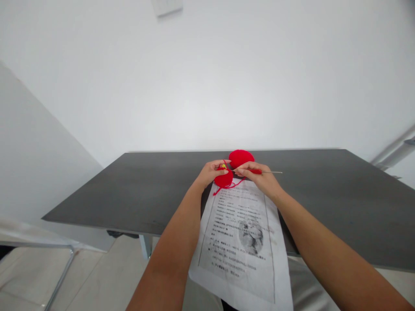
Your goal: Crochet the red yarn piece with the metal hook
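Between the thumb and fingers of my left hand point(212, 172) is a round red crochet piece point(223, 179), with a small yellow bit point(224, 166) at its top. A loose red yarn tail point(218, 191) curls below it onto the paper. My right hand point(259, 175) grips a crochet hook point(270, 172) with a red handle and a thin metal shaft that points right. The hook's other tip reaches toward the crochet piece; whether it touches is too small to tell. Just behind both hands sits a red yarn ball point(240, 158), partly hidden by my right hand.
A printed sheet point(243, 259) with text and a round dark picture lies under my forearms and hangs over the near edge of the dark table point(155, 185). A white wall point(207, 86) stands behind. At the lower left is a metal-framed chair point(61, 276).
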A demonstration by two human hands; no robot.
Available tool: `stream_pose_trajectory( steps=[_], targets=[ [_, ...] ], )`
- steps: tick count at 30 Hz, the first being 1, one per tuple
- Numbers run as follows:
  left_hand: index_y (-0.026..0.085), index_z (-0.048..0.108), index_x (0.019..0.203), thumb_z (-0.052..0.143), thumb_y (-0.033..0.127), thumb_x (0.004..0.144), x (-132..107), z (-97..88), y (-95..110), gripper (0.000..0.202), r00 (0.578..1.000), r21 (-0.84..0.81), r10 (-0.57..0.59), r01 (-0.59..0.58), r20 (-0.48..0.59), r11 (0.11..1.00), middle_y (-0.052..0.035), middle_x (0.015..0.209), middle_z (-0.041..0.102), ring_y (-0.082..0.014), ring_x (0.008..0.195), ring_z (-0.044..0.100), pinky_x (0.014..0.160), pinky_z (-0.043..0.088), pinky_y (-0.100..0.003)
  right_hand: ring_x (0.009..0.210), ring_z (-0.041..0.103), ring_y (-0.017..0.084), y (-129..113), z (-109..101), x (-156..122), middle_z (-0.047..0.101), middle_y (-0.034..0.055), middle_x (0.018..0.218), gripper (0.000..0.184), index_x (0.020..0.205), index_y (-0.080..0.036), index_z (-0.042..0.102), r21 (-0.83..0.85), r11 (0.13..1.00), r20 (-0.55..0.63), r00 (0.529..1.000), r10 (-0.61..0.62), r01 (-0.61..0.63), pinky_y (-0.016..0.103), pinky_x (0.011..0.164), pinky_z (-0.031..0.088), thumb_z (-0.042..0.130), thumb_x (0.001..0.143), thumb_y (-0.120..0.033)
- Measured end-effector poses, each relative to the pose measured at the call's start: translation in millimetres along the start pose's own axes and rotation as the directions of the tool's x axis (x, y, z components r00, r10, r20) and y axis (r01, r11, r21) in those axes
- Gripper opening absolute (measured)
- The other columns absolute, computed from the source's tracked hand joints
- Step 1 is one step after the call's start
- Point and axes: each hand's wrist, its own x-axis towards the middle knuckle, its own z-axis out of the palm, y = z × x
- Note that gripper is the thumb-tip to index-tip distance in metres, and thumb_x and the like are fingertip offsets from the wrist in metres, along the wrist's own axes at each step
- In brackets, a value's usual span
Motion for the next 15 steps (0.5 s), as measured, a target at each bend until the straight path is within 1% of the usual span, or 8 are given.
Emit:
stream_pose_trajectory(
  steps=[4, 6, 8, 11, 13, 15],
  targets=[
    [0.014, 0.067, 0.107, 0.076, 0.021, 0.058, -2, 1.0, 4, 0.05, 1.0, -0.005, -0.019, 0.019, 0.015, 1.0, 0.0007, 0.072, 0.066, -0.0101, 0.064, 0.057, 0.067, 0.044, -0.024, 0.078, 0.066, 0.021, -1, 0, 0, 0.072, 0.0058, 0.079, 0.025, 0.077, -0.017, 0.071, 0.045, 0.998, 0.0, 0.999, 0.036, -0.036, 0.038, 0.079, 0.052, 0.072, 0.07, -0.041],
    [0.014, 0.068, 0.106, 0.076, 0.021, 0.058, -3, 1.0, 5, 0.049, 1.0, 0.001, -0.02, 0.02, 0.019, 1.0, 0.0007, 0.072, 0.066, -0.0101, 0.064, 0.057, 0.068, 0.044, -0.024, 0.078, 0.066, 0.021, -1, -1, 0, 0.072, 0.0061, 0.079, 0.025, 0.077, -0.017, 0.071, 0.029, 0.999, 0.006, 1.0, 0.03, -0.031, 0.038, 0.079, 0.052, 0.071, 0.071, -0.041],
    [0.015, 0.068, 0.106, 0.076, 0.021, 0.058, -2, -0.1, 4, 0.049, 1.0, 0.01, -0.017, 0.016, 0.022, 1.0, 0.0004, 0.072, 0.066, -0.0106, 0.064, 0.057, 0.068, 0.044, -0.025, 0.079, 0.066, 0.022, -1, -3, 0, 0.073, 0.0061, 0.08, 0.024, 0.077, -0.018, 0.071, -0.037, 0.999, 0.026, 1.0, -0.004, 0.005, 0.039, 0.08, 0.052, 0.07, 0.072, -0.041],
    [0.015, 0.069, 0.105, 0.076, 0.023, 0.058, -1, -3.6, -1, 0.048, 1.0, 0.028, -0.008, 0.007, 0.014, 1.0, 0.0005, 0.072, 0.065, -0.0106, 0.064, 0.056, 0.068, 0.043, -0.025, 0.082, 0.066, 0.023, -3, -7, 0, 0.073, 0.0061, 0.084, 0.023, 0.079, -0.019, 0.073, -0.151, 0.984, 0.077, 0.994, -0.08, 0.091, 0.04, 0.082, 0.05, 0.068, 0.075, -0.041],
    [0.015, 0.07, 0.102, 0.076, 0.024, 0.059, 0, -5.9, -4, 0.045, 1.0, 0.038, -0.005, 0.004, 0.006, 0.999, 0.0003, 0.072, 0.065, -0.0104, 0.064, 0.056, 0.066, 0.043, -0.024, 0.084, 0.066, 0.023, -5, -9, 0, 0.073, 0.0063, 0.087, 0.024, 0.081, -0.019, 0.073, -0.169, 0.978, 0.104, 0.989, -0.105, 0.122, 0.041, 0.084, 0.05, 0.068, 0.075, -0.041],
    [0.015, 0.071, 0.099, 0.076, 0.024, 0.058, 0, -7.2, -6, 0.042, 1.0, 0.041, 0.002, -0.002, -0.001, 0.999, -0.0004, 0.074, 0.066, -0.0106, 0.065, 0.056, 0.066, 0.043, -0.024, 0.084, 0.067, 0.023, -5, -9, 0, 0.074, 0.0064, 0.087, 0.025, 0.08, -0.019, 0.073, -0.121, 0.988, 0.105, 0.991, -0.081, 0.093, 0.041, 0.085, 0.05, 0.069, 0.074, -0.042]
  ],
)
